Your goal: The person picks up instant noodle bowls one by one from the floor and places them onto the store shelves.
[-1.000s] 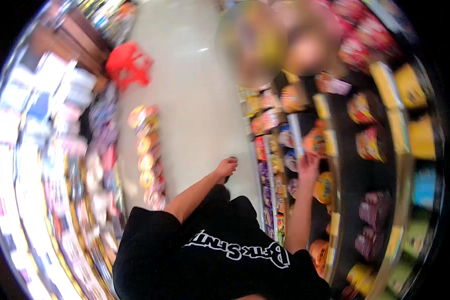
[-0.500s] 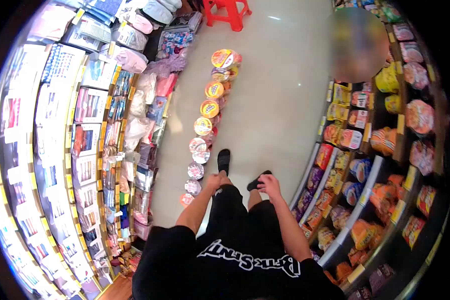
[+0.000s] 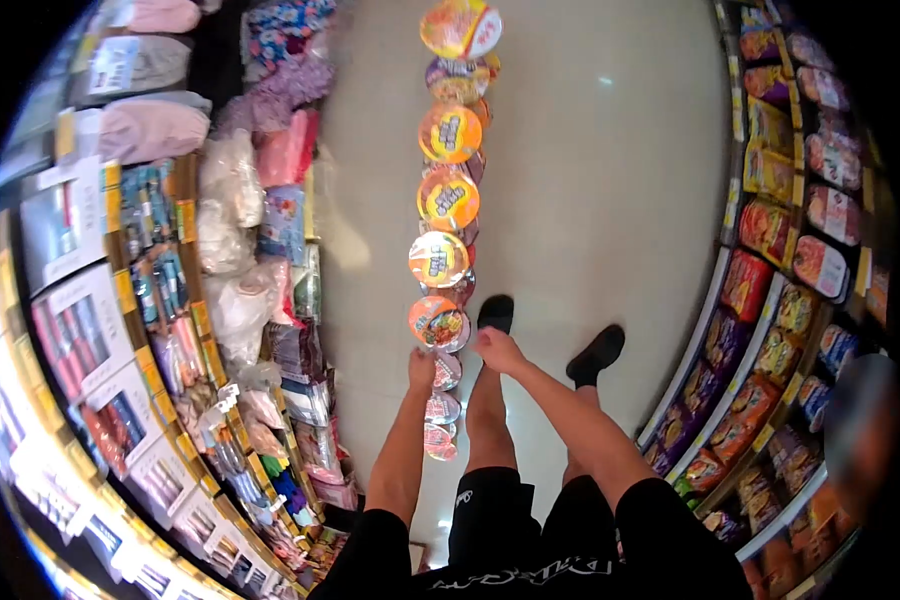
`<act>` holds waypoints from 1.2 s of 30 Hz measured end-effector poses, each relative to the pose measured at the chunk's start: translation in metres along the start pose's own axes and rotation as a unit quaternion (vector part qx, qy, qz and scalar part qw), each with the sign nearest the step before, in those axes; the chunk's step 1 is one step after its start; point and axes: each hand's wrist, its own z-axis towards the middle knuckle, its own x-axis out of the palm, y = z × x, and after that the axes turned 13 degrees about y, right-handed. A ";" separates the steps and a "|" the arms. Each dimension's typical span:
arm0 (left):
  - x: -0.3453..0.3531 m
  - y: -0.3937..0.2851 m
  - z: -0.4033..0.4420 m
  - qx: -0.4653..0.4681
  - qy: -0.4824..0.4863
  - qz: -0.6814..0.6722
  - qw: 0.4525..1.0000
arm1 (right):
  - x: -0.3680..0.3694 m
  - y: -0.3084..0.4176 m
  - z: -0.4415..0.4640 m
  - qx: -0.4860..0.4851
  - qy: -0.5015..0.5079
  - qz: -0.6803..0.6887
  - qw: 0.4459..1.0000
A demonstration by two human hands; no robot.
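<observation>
A row of stacked instant noodle tubs stands on the floor in front of me. Toward the far end, the lids are yellow and orange, such as this noodle tub (image 3: 448,197); nearer ones are pinkish, like this small tub (image 3: 442,407). My left hand (image 3: 422,368) is at the left side of the row, just below an orange-lidded tub (image 3: 436,320); its fingers are blurred. On the other side, my right hand (image 3: 497,350) points toward the same tub, fingers apart and nothing visible in them. Whether either hand touches the tub is unclear.
To the left, shelves hold boxed goods (image 3: 73,335), folded cloth (image 3: 155,128) and plastic-wrapped items (image 3: 238,310). On the right, a rack carries bagged noodles (image 3: 745,285) and bowls (image 3: 820,262). My black shoes (image 3: 597,355) stand on the glossy floor (image 3: 590,200).
I have bent lower and the view has shifted toward the tubs. Both hands have moved from in front of my knees to either side of the row. My right foot appears farther right.
</observation>
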 end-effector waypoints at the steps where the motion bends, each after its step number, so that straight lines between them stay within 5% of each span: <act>1: -0.002 0.012 0.022 0.017 -0.034 -0.020 0.999 | 0.004 0.006 0.017 0.011 0.019 -0.006 1.000; 5: -0.011 0.019 0.072 0.070 -0.013 -0.112 0.991 | 0.036 0.004 0.064 -0.056 -0.048 0.141 0.987; 8: -0.012 -0.003 0.063 0.039 0.097 -0.207 0.973 | 0.043 -0.001 0.074 -0.101 -0.049 0.205 0.972; 13: 0.004 0.026 0.037 0.161 0.022 -0.069 0.984 | 0.027 0.015 0.010 -0.090 -0.052 0.187 0.977; 17: 0.024 0.009 -0.023 0.148 0.134 -0.043 0.979 | 0.019 -0.016 -0.057 -0.067 -0.163 0.152 0.973; 18: 0.035 0.001 -0.039 0.182 0.123 0.036 0.975 | -0.018 0.011 -0.106 -0.084 -0.108 0.202 0.970; 22: 0.100 -0.078 -0.132 0.220 0.236 0.042 0.946 | -0.043 -0.044 -0.175 -0.004 -0.282 0.189 0.941; 25: 0.173 -0.111 -0.169 0.267 0.326 -0.018 0.907 | -0.098 -0.056 -0.267 0.027 -0.322 0.301 0.897; 26: 0.196 -0.123 -0.185 0.295 0.329 0.029 0.897 | -0.112 -0.070 -0.289 -0.032 -0.362 0.315 0.877; 28: 0.252 -0.176 -0.243 0.354 0.327 0.121 0.868 | -0.125 -0.134 -0.290 -0.104 -0.452 0.354 0.812; 31: 0.328 -0.230 -0.321 0.446 0.350 0.163 0.807 | -0.185 -0.106 -0.417 -0.163 -0.482 0.539 0.672; 36: 0.423 -0.298 -0.457 0.503 0.422 0.170 0.735 | -0.224 -0.114 -0.544 -0.288 -0.590 0.472 0.589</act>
